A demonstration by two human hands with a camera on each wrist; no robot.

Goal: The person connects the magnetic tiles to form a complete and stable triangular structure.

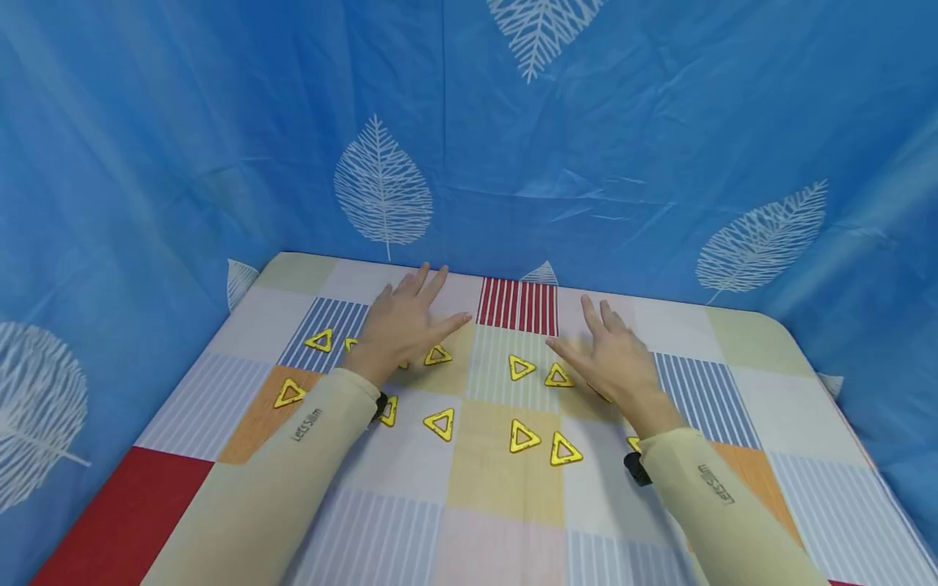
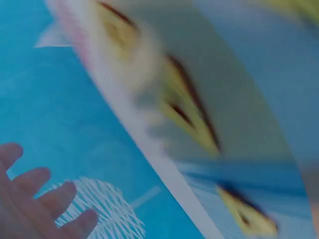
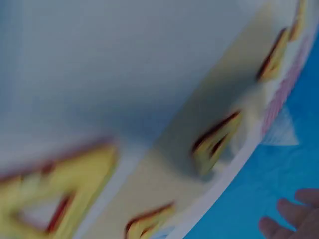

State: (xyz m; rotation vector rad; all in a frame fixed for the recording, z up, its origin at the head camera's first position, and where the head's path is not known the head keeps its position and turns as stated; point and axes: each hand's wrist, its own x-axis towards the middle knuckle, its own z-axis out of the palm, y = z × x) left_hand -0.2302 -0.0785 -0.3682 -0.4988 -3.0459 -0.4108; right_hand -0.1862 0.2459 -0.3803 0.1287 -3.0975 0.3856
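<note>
Several yellow triangular frames with hollow middles lie scattered on the patchwork cloth. My left hand [image 1: 399,330] is held over the far left of them, fingers spread, nothing in its grasp. A triangle [image 1: 450,423] lies nearer me, right of the left wrist. Over the far right side, my right hand [image 1: 615,358] also has its fingers extended and holds nothing; a triangle [image 1: 559,383] is just left of it. Parts of some triangles are hidden beneath the hands and wrists. In the left wrist view a triangle [image 2: 172,92] looks blurred, and a large triangle [image 3: 89,174] fills the right wrist view's lower left.
The patchwork cloth [image 1: 506,537] covers a table with rounded far corners. Blue curtain [image 1: 623,146] with white leaf prints hangs behind the table and along both sides. Dark wrist cameras, one [image 1: 637,469] on the right, sit under the cream sleeves [image 1: 293,480].
</note>
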